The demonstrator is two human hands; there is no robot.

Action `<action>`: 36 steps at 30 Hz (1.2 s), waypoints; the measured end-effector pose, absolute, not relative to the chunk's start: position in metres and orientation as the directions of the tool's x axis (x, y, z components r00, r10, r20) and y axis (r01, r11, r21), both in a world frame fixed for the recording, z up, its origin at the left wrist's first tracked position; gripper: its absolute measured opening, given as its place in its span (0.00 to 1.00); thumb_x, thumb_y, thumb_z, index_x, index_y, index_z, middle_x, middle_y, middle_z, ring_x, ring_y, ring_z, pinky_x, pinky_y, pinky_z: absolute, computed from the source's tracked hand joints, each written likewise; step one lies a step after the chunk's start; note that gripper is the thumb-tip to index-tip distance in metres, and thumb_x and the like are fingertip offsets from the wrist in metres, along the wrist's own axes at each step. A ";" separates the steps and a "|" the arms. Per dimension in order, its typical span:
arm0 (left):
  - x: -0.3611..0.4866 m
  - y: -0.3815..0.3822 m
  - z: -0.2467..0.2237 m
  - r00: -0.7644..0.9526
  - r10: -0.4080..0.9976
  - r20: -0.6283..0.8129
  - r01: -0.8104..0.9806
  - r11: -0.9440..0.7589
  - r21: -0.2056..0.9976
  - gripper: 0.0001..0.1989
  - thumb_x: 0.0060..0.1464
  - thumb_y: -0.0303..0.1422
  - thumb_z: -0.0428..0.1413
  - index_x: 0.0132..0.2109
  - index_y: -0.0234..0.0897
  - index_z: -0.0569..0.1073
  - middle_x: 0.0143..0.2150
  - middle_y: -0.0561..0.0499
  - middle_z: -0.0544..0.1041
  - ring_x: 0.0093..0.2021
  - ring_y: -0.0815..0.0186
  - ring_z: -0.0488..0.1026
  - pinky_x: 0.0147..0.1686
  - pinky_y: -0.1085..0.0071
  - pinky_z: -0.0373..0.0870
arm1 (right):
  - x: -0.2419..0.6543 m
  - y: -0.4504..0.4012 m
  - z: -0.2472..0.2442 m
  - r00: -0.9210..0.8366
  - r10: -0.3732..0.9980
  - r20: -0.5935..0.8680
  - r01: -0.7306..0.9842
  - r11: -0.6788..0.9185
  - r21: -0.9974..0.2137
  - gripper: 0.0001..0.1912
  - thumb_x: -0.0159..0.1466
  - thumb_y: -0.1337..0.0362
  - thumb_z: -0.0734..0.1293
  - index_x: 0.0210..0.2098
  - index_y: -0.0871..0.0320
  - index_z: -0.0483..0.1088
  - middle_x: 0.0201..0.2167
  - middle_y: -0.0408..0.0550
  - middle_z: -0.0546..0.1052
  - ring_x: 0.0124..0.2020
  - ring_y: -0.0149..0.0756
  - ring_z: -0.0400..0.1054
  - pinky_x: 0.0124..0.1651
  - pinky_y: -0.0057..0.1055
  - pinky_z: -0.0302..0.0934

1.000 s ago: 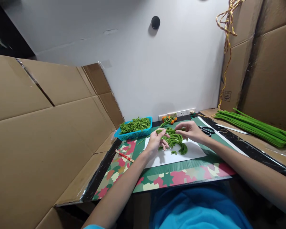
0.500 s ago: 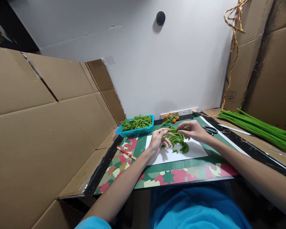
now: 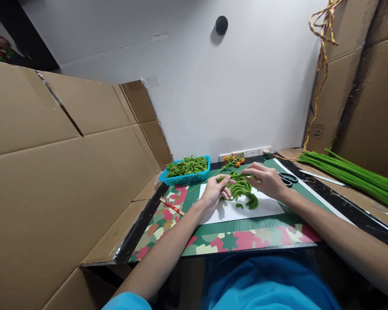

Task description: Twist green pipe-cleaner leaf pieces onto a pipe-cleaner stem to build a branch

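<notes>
While the left hand (image 3: pixel 213 191) keeps one end of a fuzzy green strip (image 3: pixel 235 176) pinched between thumb and fingertips, the right hand (image 3: pixel 265 180) has loosened and spread a little at the other end. Its fingers lie over the strip, but whether they grip it I cannot tell; probably the left hand now steadies most of it. The two hands are apart, joined only by the strip, above a heap of curled green pieces (image 3: pixel 242 189).

Those pieces look soft and velvety, bent into arcs and nested side by side on smooth white paper (image 3: pixel 267 206), with one short piece (image 3: pixel 239 206) lying in front. A glossy green mat (image 3: pixel 236 226) spreads beneath. Beyond the left hand, a blue plastic basket (image 3: pixel 186 178) holds more curled bits; near the right hand are black-handled scissors (image 3: pixel 288 179), and farther right, long, straight green stems (image 3: pixel 352 178).
</notes>
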State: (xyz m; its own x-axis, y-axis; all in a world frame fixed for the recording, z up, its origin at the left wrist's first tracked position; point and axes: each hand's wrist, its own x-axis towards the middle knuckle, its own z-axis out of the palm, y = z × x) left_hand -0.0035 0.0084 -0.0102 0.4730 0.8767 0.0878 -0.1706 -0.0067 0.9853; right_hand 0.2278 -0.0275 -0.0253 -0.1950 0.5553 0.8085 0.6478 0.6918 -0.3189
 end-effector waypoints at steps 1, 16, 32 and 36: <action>-0.004 0.009 -0.010 0.474 0.878 0.071 -0.175 0.015 0.984 0.24 0.50 0.44 0.72 0.42 0.30 0.74 0.43 0.40 0.84 0.19 0.73 0.75 0.14 0.78 0.70 | 0.227 -0.028 -0.026 -0.212 0.537 0.817 0.670 0.688 -0.278 0.13 0.73 0.57 0.64 0.46 0.52 0.81 0.45 0.52 0.82 0.27 0.31 0.70 0.33 0.30 0.64; -0.003 0.008 -0.007 0.483 0.876 -0.001 -0.123 0.069 0.990 0.16 0.57 0.37 0.69 0.41 0.29 0.74 0.41 0.40 0.84 0.21 0.73 0.76 0.18 0.80 0.72 | 0.231 -0.026 -0.027 -0.256 0.530 0.808 0.634 0.723 -0.273 0.14 0.74 0.57 0.65 0.40 0.53 0.82 0.38 0.51 0.81 0.31 0.35 0.72 0.34 0.32 0.63; 0.007 0.004 -0.012 0.438 0.877 0.199 -0.095 -0.175 0.980 0.29 0.49 0.53 0.69 0.41 0.32 0.72 0.40 0.40 0.84 0.18 0.67 0.77 0.13 0.74 0.70 | 0.200 -0.037 -0.022 0.032 0.841 0.541 0.263 0.515 -0.816 0.30 0.64 0.36 0.69 0.26 0.57 0.75 0.18 0.48 0.73 0.17 0.36 0.63 0.21 0.33 0.56; 0.009 0.003 -0.012 0.433 0.875 0.216 -0.117 -0.183 0.976 0.28 0.49 0.53 0.69 0.41 0.32 0.73 0.39 0.40 0.84 0.17 0.68 0.76 0.11 0.75 0.67 | 0.202 -0.042 -0.023 -0.022 0.831 0.555 0.297 0.536 -0.790 0.27 0.70 0.39 0.63 0.29 0.54 0.72 0.20 0.48 0.76 0.17 0.38 0.68 0.22 0.34 0.61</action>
